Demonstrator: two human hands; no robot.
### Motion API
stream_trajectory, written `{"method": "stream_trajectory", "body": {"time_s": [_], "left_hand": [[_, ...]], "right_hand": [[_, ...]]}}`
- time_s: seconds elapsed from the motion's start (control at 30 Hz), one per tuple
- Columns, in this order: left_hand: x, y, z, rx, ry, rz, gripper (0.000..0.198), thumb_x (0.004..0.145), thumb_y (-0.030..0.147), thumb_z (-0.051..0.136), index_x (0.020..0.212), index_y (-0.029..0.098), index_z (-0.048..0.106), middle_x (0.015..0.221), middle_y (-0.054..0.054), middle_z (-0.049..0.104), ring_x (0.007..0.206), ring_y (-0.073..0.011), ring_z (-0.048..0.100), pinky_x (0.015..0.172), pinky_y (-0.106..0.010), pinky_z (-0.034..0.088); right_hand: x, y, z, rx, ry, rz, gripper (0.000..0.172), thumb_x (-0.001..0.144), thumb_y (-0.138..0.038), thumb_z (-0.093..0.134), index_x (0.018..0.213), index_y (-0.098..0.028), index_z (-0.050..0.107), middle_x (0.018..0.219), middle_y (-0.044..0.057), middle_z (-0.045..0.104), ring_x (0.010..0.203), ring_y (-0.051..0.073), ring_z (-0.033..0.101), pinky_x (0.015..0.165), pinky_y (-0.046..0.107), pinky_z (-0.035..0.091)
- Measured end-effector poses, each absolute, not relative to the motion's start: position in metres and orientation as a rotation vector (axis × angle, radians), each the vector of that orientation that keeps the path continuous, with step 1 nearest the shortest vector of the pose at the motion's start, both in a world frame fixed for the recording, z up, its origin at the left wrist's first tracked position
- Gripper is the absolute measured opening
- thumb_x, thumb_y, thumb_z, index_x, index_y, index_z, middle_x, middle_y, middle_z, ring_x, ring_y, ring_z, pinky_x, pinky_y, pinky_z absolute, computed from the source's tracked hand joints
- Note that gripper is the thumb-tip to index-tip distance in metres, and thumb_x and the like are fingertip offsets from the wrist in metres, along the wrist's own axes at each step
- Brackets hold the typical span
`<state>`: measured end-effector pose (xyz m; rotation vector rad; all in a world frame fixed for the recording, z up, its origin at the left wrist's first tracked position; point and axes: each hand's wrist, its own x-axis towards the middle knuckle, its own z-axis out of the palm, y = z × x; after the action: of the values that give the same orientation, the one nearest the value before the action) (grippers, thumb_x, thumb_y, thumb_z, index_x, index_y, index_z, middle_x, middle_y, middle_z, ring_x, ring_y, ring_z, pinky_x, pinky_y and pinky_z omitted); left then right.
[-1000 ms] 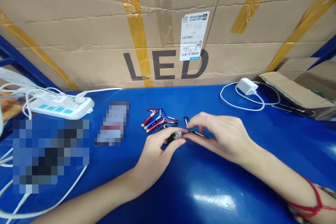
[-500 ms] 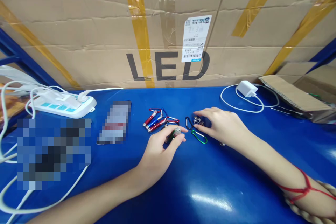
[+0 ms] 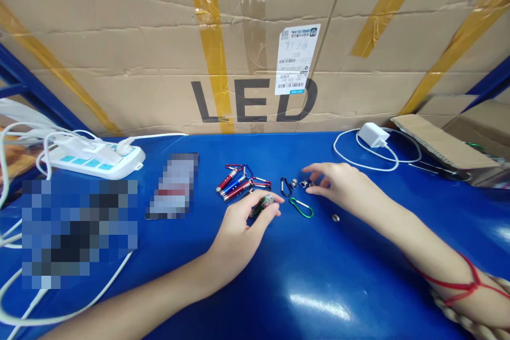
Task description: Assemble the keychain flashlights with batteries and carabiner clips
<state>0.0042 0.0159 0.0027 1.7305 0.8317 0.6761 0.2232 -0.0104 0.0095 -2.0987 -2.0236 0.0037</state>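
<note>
My left hand (image 3: 242, 226) is closed around a small green flashlight (image 3: 263, 203), its silvery end poking out between thumb and index finger. My right hand (image 3: 338, 183) hovers with thumb and fingers apart, beside a few small metal parts (image 3: 303, 184). To their left lies a black carabiner (image 3: 286, 186), with a green carabiner (image 3: 301, 207) nearer to me. Beyond my left hand rest a blue mini flashlight (image 3: 233, 185) and two red ones, the front red mini flashlight (image 3: 238, 191) partly behind my hand, with carabiners at their ends. A small round metal piece (image 3: 335, 218) sits below my right wrist.
A phone (image 3: 173, 186) lies on the blue table (image 3: 255, 303), left of the flashlights. A white power strip (image 3: 99, 162) with cables and a blurred-out dark object (image 3: 79, 234) occupy the left. A white charger (image 3: 373, 135) and an open cardboard box (image 3: 438, 143) are at right. A large carton (image 3: 159, 53) stands behind.
My right hand has drawn back slightly to the right and its fingers have come away from the small metal parts, which now show. My left hand keeps the green flashlight in place.
</note>
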Motion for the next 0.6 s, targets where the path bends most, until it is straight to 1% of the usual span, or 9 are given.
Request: {"method": "stream_trajectory", "body": {"time_s": [0.07, 0.13, 0.2, 0.3, 0.37, 0.43, 0.5, 0.6], "left_hand": [[0.004, 0.016, 0.002, 1.731, 0.829, 0.677, 0.016, 0.087, 0.028, 0.049, 0.091, 0.02, 0.062, 0.081, -0.001, 0.065, 0.077, -0.0154, 0.06, 0.071, -0.026, 0.045], [0.004, 0.016, 0.002, 1.728, 0.833, 0.672, 0.016, 0.088, 0.028, 0.048, 0.092, 0.02, 0.062, 0.081, -0.001, 0.064, 0.078, -0.0153, 0.059, 0.072, -0.026, 0.045], [0.004, 0.016, 0.001, 1.726, 0.838, 0.663, 0.016, 0.088, 0.029, 0.048, 0.091, 0.02, 0.061, 0.081, -0.001, 0.064, 0.079, -0.0153, 0.059, 0.071, -0.026, 0.045], [0.004, 0.016, 0.001, 1.725, 0.839, 0.661, 0.016, 0.088, 0.029, 0.048, 0.09, 0.02, 0.061, 0.081, -0.001, 0.063, 0.078, -0.0152, 0.059, 0.07, -0.026, 0.045], [0.004, 0.016, 0.001, 1.723, 0.838, 0.664, 0.016, 0.088, 0.029, 0.048, 0.09, 0.02, 0.061, 0.081, 0.0, 0.063, 0.078, -0.0152, 0.059, 0.07, -0.026, 0.045], [0.004, 0.016, 0.001, 1.721, 0.837, 0.666, 0.016, 0.088, 0.028, 0.048, 0.091, 0.02, 0.061, 0.081, 0.0, 0.064, 0.078, -0.0153, 0.06, 0.07, -0.025, 0.045], [0.005, 0.016, 0.002, 1.723, 0.834, 0.674, 0.015, 0.087, 0.027, 0.049, 0.09, 0.02, 0.062, 0.081, 0.0, 0.064, 0.078, -0.0154, 0.06, 0.071, -0.026, 0.045], [0.005, 0.016, 0.003, 1.741, 0.797, 0.717, 0.009, 0.083, 0.02, 0.054, 0.081, 0.019, 0.063, 0.083, 0.0, 0.066, 0.08, -0.0156, 0.06, 0.077, -0.026, 0.045]], "right_hand": [[0.227, -0.01, 0.009, -2.081, -2.034, 0.074, 0.028, 0.073, -0.015, 0.066, 0.101, -0.02, 0.065, 0.081, 0.001, 0.072, 0.068, 0.015, 0.068, 0.056, 0.022, 0.052], [0.23, -0.01, 0.008, -2.094, -2.034, 0.056, 0.028, 0.075, -0.009, 0.062, 0.101, -0.02, 0.065, 0.084, 0.002, 0.072, 0.071, 0.017, 0.068, 0.061, 0.025, 0.054], [0.231, -0.009, 0.006, -2.103, -2.018, 0.008, 0.031, 0.076, -0.004, 0.056, 0.102, -0.019, 0.065, 0.088, 0.004, 0.072, 0.075, 0.018, 0.068, 0.064, 0.028, 0.054], [0.229, -0.009, 0.006, -2.009, -2.019, 0.048, 0.035, 0.078, 0.001, 0.05, 0.105, -0.017, 0.064, 0.093, 0.005, 0.071, 0.081, 0.017, 0.067, 0.07, 0.027, 0.054], [0.226, -0.01, 0.008, -1.929, -2.09, 0.063, 0.031, 0.081, -0.005, 0.052, 0.107, -0.018, 0.063, 0.099, 0.005, 0.069, 0.089, 0.018, 0.065, 0.076, 0.029, 0.053], [0.222, -0.01, 0.009, -1.888, -2.214, 0.0, 0.025, 0.083, -0.016, 0.056, 0.107, -0.02, 0.064, 0.105, 0.005, 0.066, 0.096, 0.02, 0.062, 0.078, 0.032, 0.052], [0.218, -0.01, 0.008, -1.88, -2.307, -0.101, 0.022, 0.084, -0.021, 0.057, 0.105, -0.021, 0.066, 0.105, 0.006, 0.066, 0.096, 0.021, 0.061, 0.075, 0.033, 0.052], [0.214, -0.009, 0.006, -1.886, -2.329, -0.213, 0.02, 0.087, -0.02, 0.053, 0.1, -0.022, 0.068, 0.099, 0.005, 0.067, 0.09, 0.02, 0.061, 0.069, 0.031, 0.048]]}}
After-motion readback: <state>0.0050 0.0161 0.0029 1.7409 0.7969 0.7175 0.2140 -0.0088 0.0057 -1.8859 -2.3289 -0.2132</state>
